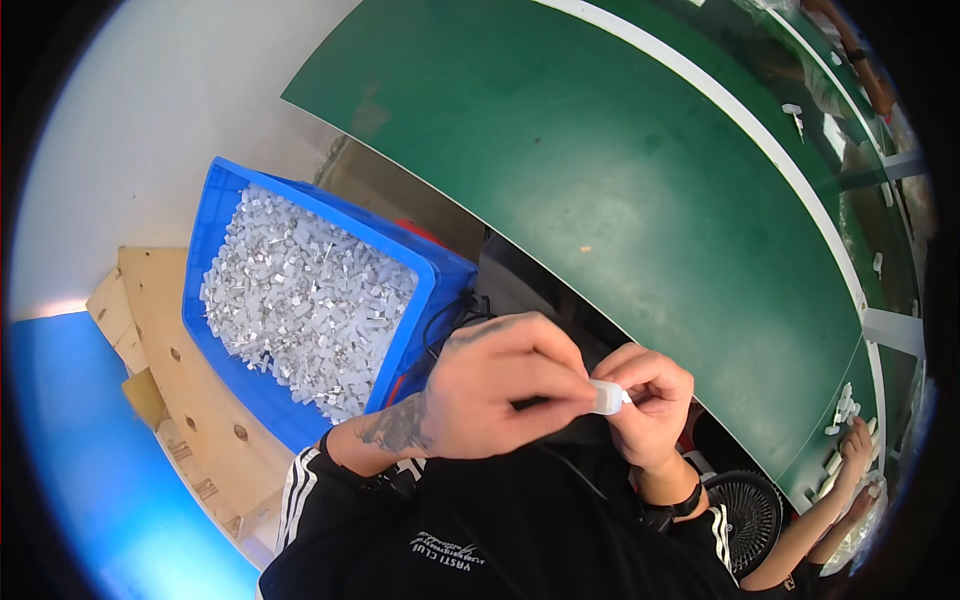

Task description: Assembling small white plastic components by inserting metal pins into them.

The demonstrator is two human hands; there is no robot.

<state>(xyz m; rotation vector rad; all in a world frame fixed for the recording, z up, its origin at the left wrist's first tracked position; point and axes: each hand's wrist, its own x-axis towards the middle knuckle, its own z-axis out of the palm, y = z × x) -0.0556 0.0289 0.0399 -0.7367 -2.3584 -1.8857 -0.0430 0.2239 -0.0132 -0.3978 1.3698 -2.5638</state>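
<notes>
In front of my chest, both hands meet at a small white plastic part [607, 397], blocky with a narrower tip on its right side. My left hand [510, 385] pinches the part's left end between thumb and fingers. The fingers of my right hand [650, 400] close on the narrow tip at the other end. Fingers cover some of the part, so its full shape does not show. Left of my forearm stands a blue plastic bin [432, 300], heaped with many small white plastic pieces [310, 290], some with thin metal pins.
A green worktable [680, 220] with a white strip [750, 110] stretches ahead and right. Wooden boards [190, 380] lie left of the bin. A black round fan [745, 520] stands low at right. Another person's hand [855, 450] is near white parts [845, 405] at the far right.
</notes>
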